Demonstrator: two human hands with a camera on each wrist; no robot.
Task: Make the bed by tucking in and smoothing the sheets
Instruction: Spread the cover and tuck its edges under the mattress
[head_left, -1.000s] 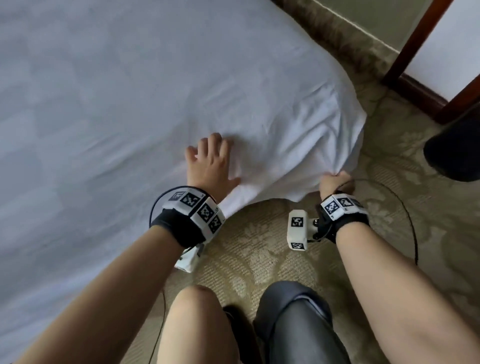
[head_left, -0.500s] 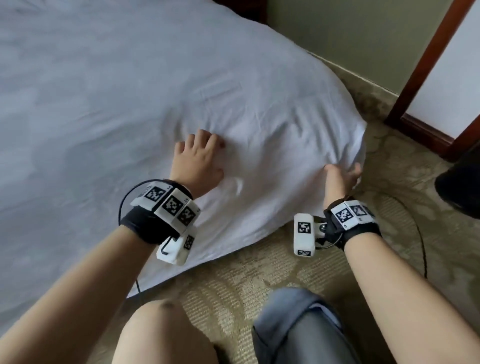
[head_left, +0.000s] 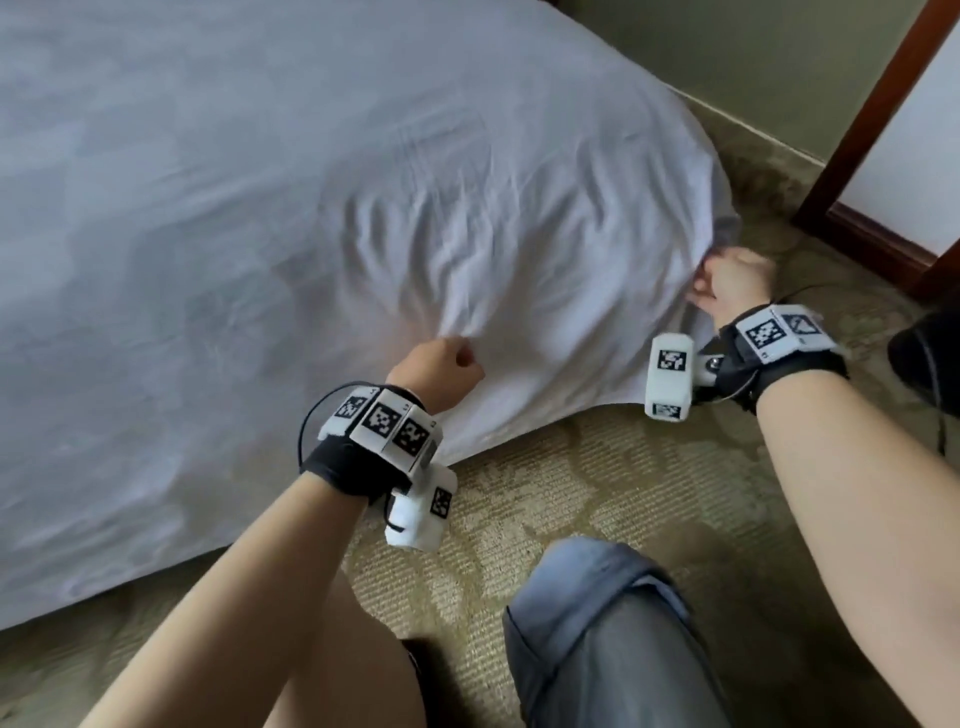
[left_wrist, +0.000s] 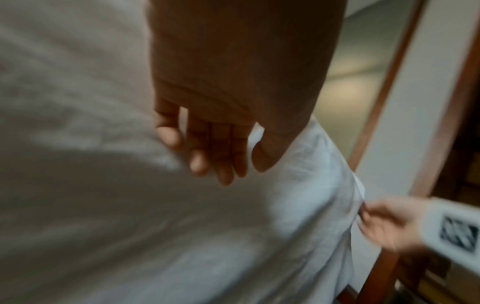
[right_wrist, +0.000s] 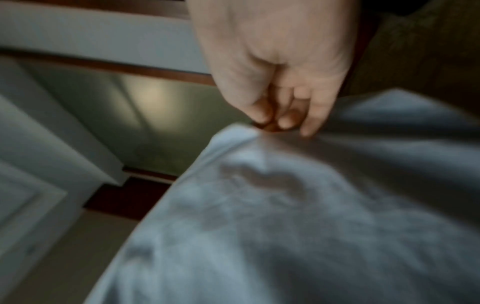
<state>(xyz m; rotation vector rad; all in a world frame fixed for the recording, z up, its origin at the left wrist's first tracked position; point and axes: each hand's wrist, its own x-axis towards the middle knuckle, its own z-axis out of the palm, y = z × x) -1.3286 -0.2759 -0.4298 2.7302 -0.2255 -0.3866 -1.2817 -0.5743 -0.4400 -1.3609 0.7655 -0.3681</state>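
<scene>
Nearest the head camera are the person's two knees, one bare (head_left: 332, 670) and one covered by rolled grey cloth (head_left: 608, 639), both over a patterned olive carpet (head_left: 561, 488). Two bare forearms reach forward from there, each with one black wrist strap carrying white blocks printed with black-and-white markers. The left hand (head_left: 434, 366) sits at the side of the bed, where one white sheet (head_left: 260, 208) hangs down toward the carpet; from the head view its fingers look bunched against a fan of creases in the cloth, but the left wrist view shows the fingers (left_wrist: 207, 150) long and only loosely bent, lying on or just over the sheet (left_wrist: 103, 205) with nothing clearly caught between them (motion blur makes actual contact hard to judge). The right hand (head_left: 732, 280) is further over, at the rounded corner of the bed, and there its thumb and fingertips (right_wrist: 283, 121) are drawn together in a pinch on the sheet's edge (right_wrist: 233, 133), which the left wrist view also shows from the side (left_wrist: 381, 222). The sheet covers the whole mattress top in view and drapes over the corner, wrinkled between the two hands and smoother toward the far left. Beyond the corner run a pale green wall (head_left: 753, 57) and one dark red-brown wooden frame (head_left: 883, 114) around a white panel; a dark object (head_left: 930, 353) sits at the right margin, too cropped to identify.
</scene>
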